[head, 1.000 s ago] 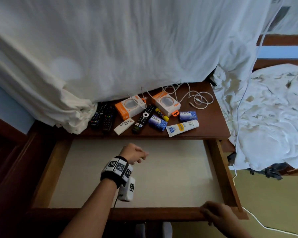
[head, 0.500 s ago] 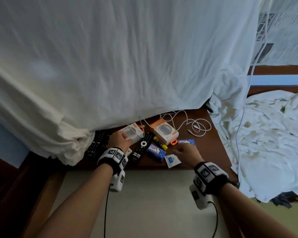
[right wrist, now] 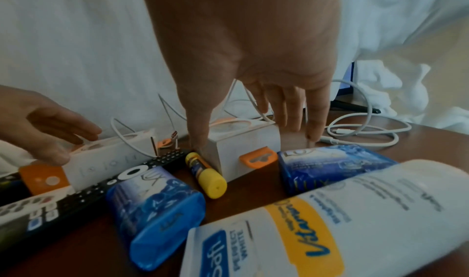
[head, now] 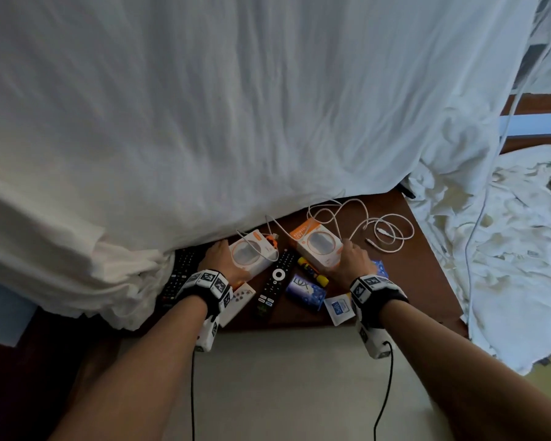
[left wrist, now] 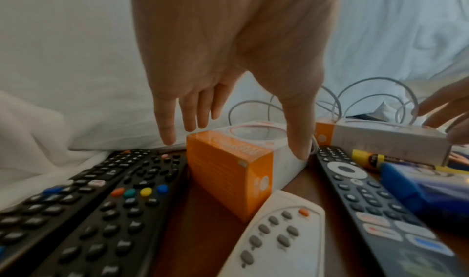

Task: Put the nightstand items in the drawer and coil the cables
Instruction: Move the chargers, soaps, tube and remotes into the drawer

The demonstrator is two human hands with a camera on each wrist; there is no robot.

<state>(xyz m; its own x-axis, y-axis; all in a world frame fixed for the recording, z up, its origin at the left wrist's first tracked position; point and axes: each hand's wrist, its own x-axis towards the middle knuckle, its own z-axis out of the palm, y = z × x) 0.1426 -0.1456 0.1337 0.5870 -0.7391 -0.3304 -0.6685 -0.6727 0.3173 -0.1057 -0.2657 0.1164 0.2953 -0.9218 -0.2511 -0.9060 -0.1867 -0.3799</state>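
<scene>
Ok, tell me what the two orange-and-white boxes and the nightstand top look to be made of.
Left box: glossy printed cardboard, probably; sharp folded edges, sheen on the orange end.
Right box: the same look, with an orange hang tab, likely plastic.
Nightstand top: dark brown wood or veneer, smooth; no grain is clear.

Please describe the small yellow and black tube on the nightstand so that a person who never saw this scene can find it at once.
Start at the brown nightstand under the hanging white sheet. Find the right hand around an orange and white box. The tube lies against that box's near left edge, between the box and a blue soap bar. It is the only small cylinder there, with a yellow cap.
</scene>
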